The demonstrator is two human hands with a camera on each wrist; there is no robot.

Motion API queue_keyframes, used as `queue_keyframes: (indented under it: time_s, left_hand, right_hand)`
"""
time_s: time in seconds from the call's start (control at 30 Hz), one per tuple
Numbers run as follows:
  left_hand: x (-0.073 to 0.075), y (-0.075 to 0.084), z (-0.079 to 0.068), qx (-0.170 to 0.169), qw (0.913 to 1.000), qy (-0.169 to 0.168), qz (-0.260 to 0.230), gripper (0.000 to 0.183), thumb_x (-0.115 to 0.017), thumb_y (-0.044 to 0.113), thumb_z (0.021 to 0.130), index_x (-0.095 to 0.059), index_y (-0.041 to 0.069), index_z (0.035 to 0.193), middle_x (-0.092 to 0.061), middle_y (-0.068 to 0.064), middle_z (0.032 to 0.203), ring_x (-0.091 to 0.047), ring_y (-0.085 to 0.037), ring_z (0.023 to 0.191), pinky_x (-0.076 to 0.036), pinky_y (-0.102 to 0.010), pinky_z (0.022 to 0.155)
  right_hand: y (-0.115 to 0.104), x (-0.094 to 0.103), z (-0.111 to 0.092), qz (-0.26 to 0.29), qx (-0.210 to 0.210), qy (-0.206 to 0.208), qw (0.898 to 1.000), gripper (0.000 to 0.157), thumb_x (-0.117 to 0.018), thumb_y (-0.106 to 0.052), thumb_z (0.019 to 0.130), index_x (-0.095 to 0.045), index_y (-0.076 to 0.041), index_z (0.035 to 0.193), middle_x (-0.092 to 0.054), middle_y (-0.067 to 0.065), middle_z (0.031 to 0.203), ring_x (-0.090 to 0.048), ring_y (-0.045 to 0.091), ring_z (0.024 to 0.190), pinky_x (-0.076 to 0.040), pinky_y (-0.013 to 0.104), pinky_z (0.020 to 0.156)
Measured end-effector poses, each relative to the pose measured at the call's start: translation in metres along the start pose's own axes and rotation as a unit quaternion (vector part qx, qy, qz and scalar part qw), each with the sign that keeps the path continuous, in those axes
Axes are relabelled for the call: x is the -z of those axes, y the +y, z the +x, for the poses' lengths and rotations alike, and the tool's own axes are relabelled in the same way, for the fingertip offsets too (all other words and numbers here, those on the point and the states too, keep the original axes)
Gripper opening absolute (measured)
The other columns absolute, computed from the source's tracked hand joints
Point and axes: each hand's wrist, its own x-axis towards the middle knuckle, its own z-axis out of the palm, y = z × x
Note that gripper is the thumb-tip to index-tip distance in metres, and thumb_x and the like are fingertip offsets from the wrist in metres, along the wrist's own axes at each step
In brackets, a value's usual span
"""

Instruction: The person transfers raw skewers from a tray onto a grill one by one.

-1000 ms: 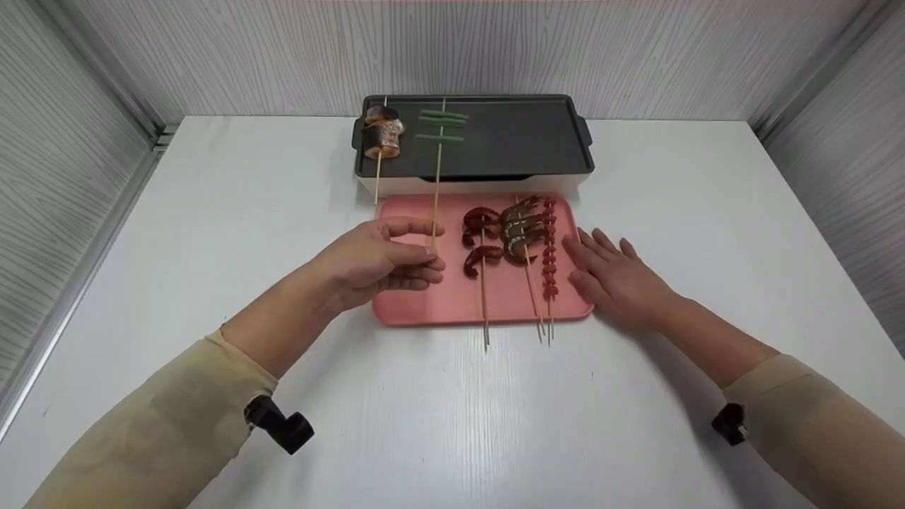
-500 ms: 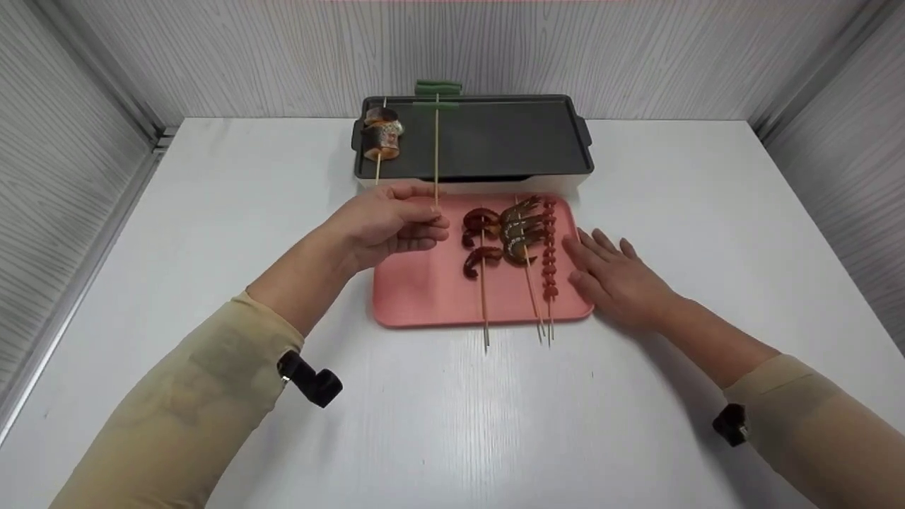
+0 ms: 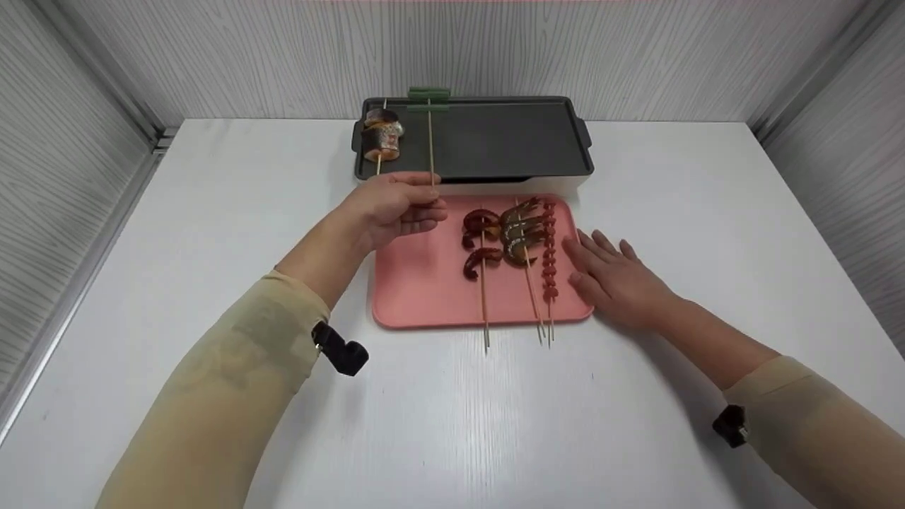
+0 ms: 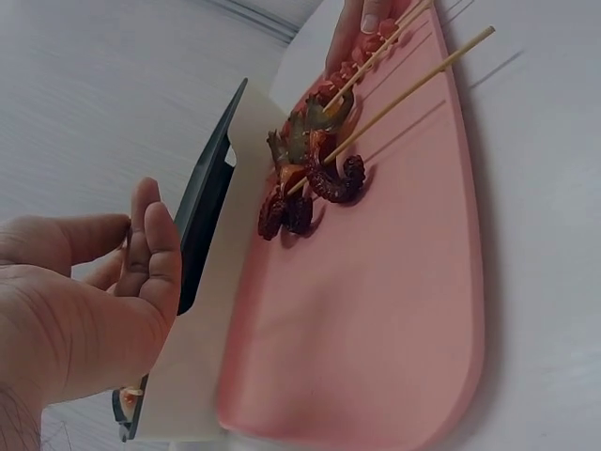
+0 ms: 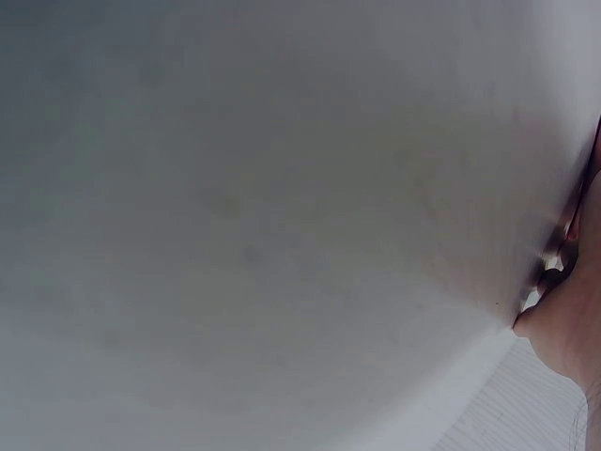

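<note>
In the head view my left hand (image 3: 396, 205) pinches the lower end of a skewer of green vegetable pieces (image 3: 429, 99), its stick pointing away over the black griddle (image 3: 509, 141). The green pieces lie across the griddle's far edge as seen from above; whether they touch it I cannot tell. The left wrist view shows the thumb and fingers of that hand (image 4: 103, 291) meeting, the stick mostly hidden. My right hand (image 3: 619, 283) rests with straight fingers against the right edge of the pink tray (image 3: 424, 297).
On the griddle's left end lies a skewer of fish chunks (image 3: 382, 138). The tray bears an octopus tentacle skewer (image 3: 483, 258), a shrimp skewer (image 3: 520, 233) and a skewer of small red pieces (image 3: 550, 261), their sticks jutting over its near edge. A panelled wall (image 3: 636, 56) stands behind.
My left hand has moved forward from over the tray to the griddle's near edge, carrying the green skewer with it, lately shifting slightly left. My right hand has stayed put.
</note>
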Motion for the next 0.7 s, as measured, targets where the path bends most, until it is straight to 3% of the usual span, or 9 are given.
queue_keyframes:
  time_s: [0.17,0.53,0.7]
  left_hand:
    - [-0.004,-0.002,0.007,0.004,0.9998,0.020,0.007,0.045,-0.062,0.009,0.108,-0.056,0.005,0.152,-0.075,-0.010,0.102,-0.075,-0.018,0.087,-0.061,-0.032,0.086]
    - [-0.004,-0.006,0.014,0.023,0.9984,0.047,0.020,0.043,-0.059,0.010,0.109,-0.056,0.004,0.151,-0.068,-0.020,0.132,-0.074,-0.019,0.093,-0.060,-0.035,0.095]
    - [-0.005,-0.006,0.017,0.030,0.9981,0.051,0.019,0.041,-0.059,0.010,0.109,-0.057,0.003,0.150,-0.067,-0.021,0.132,-0.074,-0.019,0.093,-0.059,-0.035,0.096]
  right_hand:
    - [0.000,0.000,0.000,-0.001,0.000,0.000,1.000,0.068,-0.029,-0.052,0.115,-0.015,-0.018,0.172,-0.010,0.008,0.177,-0.004,0.036,0.163,-0.003,0.064,0.128]
    - [0.000,0.000,-0.001,0.002,0.004,0.005,1.000,0.067,-0.029,-0.052,0.115,-0.015,-0.019,0.172,-0.010,0.007,0.178,-0.004,0.037,0.163,-0.003,0.065,0.127]
    - [-0.001,0.000,-0.001,0.002,0.002,0.005,1.000,0.067,-0.029,-0.052,0.115,-0.015,-0.019,0.172,-0.010,0.007,0.177,-0.004,0.037,0.163,-0.003,0.064,0.128]
